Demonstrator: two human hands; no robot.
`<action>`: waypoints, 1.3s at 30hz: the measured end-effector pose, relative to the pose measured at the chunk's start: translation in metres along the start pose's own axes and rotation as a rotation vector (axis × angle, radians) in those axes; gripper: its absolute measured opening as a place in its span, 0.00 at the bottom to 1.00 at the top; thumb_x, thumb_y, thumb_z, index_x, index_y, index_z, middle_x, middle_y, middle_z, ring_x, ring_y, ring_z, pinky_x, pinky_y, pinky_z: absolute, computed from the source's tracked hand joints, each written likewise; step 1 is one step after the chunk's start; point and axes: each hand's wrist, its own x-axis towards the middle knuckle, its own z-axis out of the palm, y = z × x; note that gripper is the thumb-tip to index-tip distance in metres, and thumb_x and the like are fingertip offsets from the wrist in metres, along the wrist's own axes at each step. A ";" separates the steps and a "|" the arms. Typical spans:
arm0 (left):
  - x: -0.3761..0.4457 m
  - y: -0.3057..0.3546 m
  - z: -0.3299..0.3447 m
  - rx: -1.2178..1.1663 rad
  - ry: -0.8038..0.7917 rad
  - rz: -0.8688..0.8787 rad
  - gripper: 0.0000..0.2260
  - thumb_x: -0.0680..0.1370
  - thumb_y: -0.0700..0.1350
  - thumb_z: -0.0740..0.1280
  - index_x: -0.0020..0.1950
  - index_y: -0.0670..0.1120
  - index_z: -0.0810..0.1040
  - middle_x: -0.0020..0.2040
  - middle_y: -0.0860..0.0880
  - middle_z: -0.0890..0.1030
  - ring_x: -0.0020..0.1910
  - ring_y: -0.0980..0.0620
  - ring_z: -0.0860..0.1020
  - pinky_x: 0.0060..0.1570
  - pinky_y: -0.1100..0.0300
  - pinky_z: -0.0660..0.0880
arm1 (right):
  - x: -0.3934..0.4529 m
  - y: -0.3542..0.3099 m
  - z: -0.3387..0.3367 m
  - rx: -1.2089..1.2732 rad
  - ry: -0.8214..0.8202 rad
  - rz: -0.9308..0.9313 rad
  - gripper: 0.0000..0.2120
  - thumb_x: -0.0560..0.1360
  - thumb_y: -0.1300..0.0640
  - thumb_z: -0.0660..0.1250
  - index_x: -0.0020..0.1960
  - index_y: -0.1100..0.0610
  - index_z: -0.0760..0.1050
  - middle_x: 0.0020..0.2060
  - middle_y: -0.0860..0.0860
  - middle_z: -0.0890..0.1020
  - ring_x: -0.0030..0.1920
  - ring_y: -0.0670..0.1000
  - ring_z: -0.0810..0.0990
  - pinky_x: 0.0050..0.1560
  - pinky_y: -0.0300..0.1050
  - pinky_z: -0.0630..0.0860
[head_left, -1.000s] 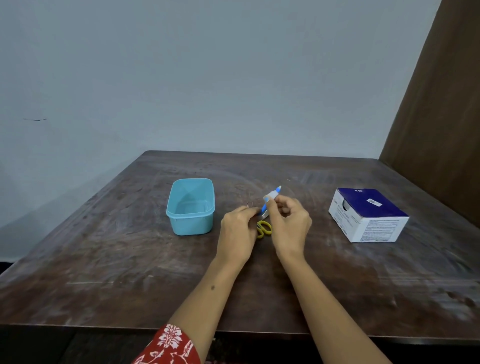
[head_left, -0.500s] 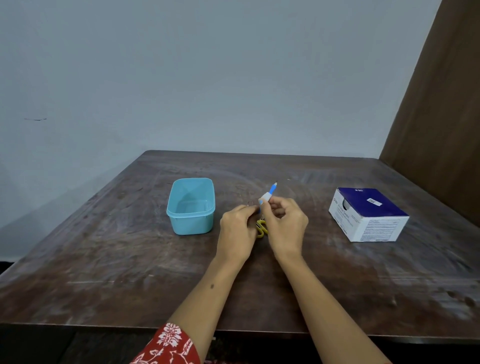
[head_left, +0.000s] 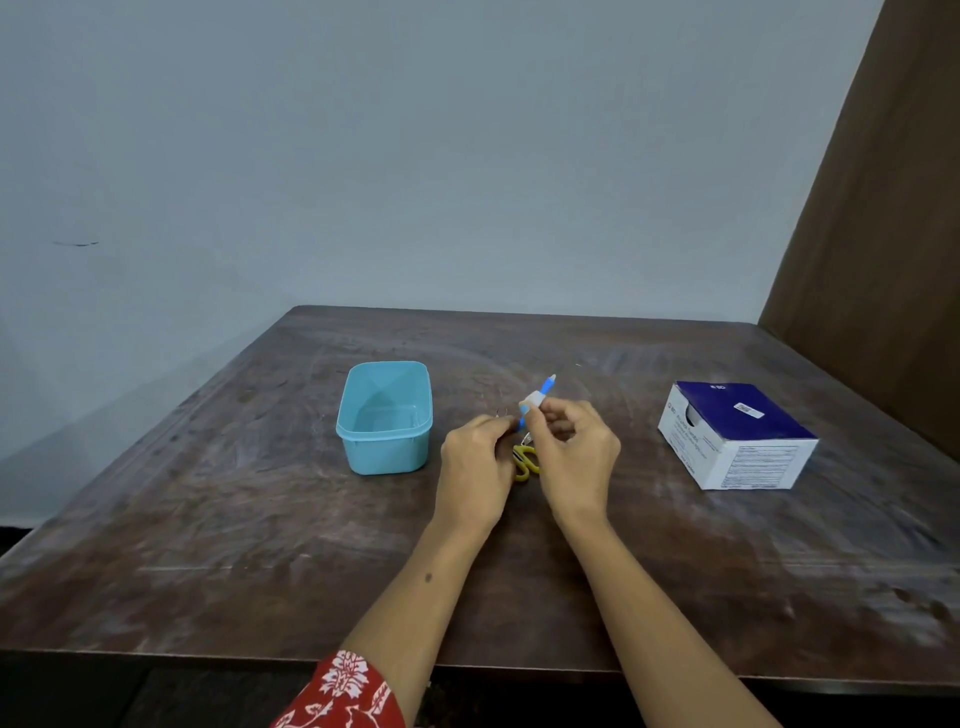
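My right hand (head_left: 574, 457) pinches a small blue-and-white pen-like stick (head_left: 537, 397) that points up and away from me, above the middle of the dark wooden table (head_left: 208, 519). My left hand (head_left: 475, 465) sits close beside it, its fingertips curled at the lower end of the stick; whether they grip it is hidden. Yellow-handled scissors (head_left: 524, 460) lie on the table between my two hands, mostly covered. A light blue plastic tub (head_left: 385, 415) stands open to the left of my hands.
A white and dark blue cardboard box (head_left: 737, 434) stands at the right of the table. A brown panel (head_left: 883, 234) rises along the right edge, and a pale wall (head_left: 415, 156) stands behind the table.
The stick in my right hand has turned a little more upright and shifted slightly left. Both hands stay over the scissors.
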 end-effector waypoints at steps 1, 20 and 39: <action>0.000 0.000 0.000 0.005 -0.005 -0.002 0.12 0.72 0.32 0.66 0.53 0.41 0.82 0.42 0.43 0.82 0.39 0.49 0.78 0.40 0.69 0.67 | 0.000 -0.001 -0.001 0.013 0.036 -0.017 0.01 0.71 0.58 0.73 0.40 0.54 0.81 0.34 0.46 0.78 0.33 0.41 0.77 0.35 0.31 0.72; 0.000 -0.002 0.001 0.005 -0.014 0.012 0.11 0.73 0.32 0.66 0.51 0.41 0.82 0.40 0.43 0.82 0.37 0.53 0.76 0.39 0.70 0.67 | 0.001 0.000 0.000 0.011 0.000 0.056 0.02 0.69 0.57 0.74 0.41 0.53 0.81 0.35 0.46 0.80 0.33 0.40 0.78 0.35 0.29 0.73; 0.002 -0.001 0.001 -0.016 0.011 0.021 0.11 0.73 0.33 0.65 0.53 0.42 0.82 0.39 0.43 0.81 0.36 0.50 0.77 0.38 0.64 0.70 | -0.002 0.002 0.001 -0.009 -0.050 0.059 0.00 0.72 0.57 0.72 0.42 0.53 0.81 0.37 0.49 0.82 0.34 0.42 0.79 0.36 0.30 0.74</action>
